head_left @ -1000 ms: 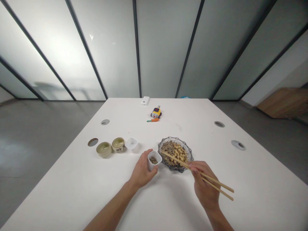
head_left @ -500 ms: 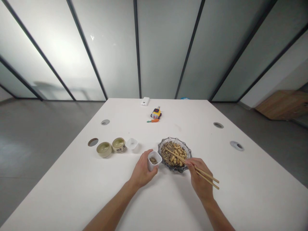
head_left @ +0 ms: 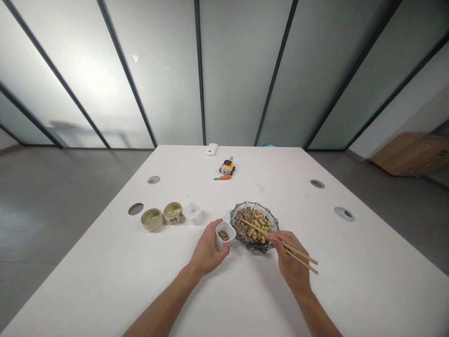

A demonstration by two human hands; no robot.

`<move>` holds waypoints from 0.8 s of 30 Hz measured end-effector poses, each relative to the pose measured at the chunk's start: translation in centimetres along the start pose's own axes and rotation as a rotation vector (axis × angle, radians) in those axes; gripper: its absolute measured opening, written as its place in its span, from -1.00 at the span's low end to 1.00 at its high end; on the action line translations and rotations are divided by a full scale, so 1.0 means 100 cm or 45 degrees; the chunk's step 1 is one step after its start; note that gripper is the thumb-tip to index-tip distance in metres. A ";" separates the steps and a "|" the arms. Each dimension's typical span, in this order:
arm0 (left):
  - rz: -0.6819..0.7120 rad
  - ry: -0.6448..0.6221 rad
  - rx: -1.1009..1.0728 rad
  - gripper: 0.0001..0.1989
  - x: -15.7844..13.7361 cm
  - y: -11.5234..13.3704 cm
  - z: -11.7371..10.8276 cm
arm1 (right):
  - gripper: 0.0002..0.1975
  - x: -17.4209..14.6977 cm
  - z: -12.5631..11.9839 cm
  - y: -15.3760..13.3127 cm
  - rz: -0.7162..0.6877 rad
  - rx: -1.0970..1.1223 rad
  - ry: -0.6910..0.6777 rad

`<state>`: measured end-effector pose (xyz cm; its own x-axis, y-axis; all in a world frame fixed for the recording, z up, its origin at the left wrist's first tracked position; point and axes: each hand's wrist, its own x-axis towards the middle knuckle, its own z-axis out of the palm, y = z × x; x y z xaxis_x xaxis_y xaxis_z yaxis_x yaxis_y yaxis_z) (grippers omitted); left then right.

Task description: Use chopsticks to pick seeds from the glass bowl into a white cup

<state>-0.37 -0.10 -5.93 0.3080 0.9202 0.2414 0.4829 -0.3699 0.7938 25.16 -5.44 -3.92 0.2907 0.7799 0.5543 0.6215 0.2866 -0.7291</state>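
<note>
My left hand (head_left: 207, 250) grips a small white cup (head_left: 225, 228), tilted towards me, with some sunflower seeds (head_left: 223, 235) at its bottom. Just right of the cup is a scalloped glass bowl (head_left: 272, 216). It holds striped sunflower seeds (head_left: 242, 227) on the left and peanuts (head_left: 261, 221) on the right. Over the bowl's near right rim, my right hand (head_left: 293, 262) is closed around a pair of wooden chopsticks (head_left: 296, 252). Their tips point into the seeds; whether a seed is pinched between them is too small to tell.
Left of my left hand stand another white cup (head_left: 192, 213) and two green ceramic bowls (head_left: 173, 213). Farther back lie a yellow toy car (head_left: 228, 166), an orange-handled screwdriver (head_left: 224, 178) and a white device (head_left: 211, 150). Round holes (head_left: 135, 209) pierce the white table (head_left: 224, 299) near its sides.
Both hands, the cup and the chopsticks hold nearly the same places. The view has shifted very slightly.
</note>
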 end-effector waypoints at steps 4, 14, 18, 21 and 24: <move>-0.007 -0.001 -0.001 -0.37 0.000 0.000 0.000 | -0.72 -0.001 0.000 0.000 -0.048 -0.007 -0.016; -0.010 0.002 -0.008 -0.36 0.000 -0.002 0.002 | -0.73 -0.003 -0.004 -0.003 0.184 0.350 0.066; -0.011 -0.003 -0.010 -0.35 -0.001 -0.004 0.002 | -0.69 -0.003 -0.004 -0.008 0.174 0.346 0.031; -0.008 0.004 -0.012 -0.37 -0.001 -0.003 0.001 | -0.67 0.000 -0.005 -0.009 0.184 0.233 0.089; -0.014 -0.002 -0.004 -0.38 -0.001 -0.002 0.000 | -0.65 0.000 -0.004 -0.008 0.221 0.155 0.099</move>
<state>-0.43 -0.10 -6.09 0.3039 0.9240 0.2321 0.4833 -0.3595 0.7982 24.99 -5.89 -3.15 0.4438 0.7795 0.4420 0.4663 0.2203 -0.8567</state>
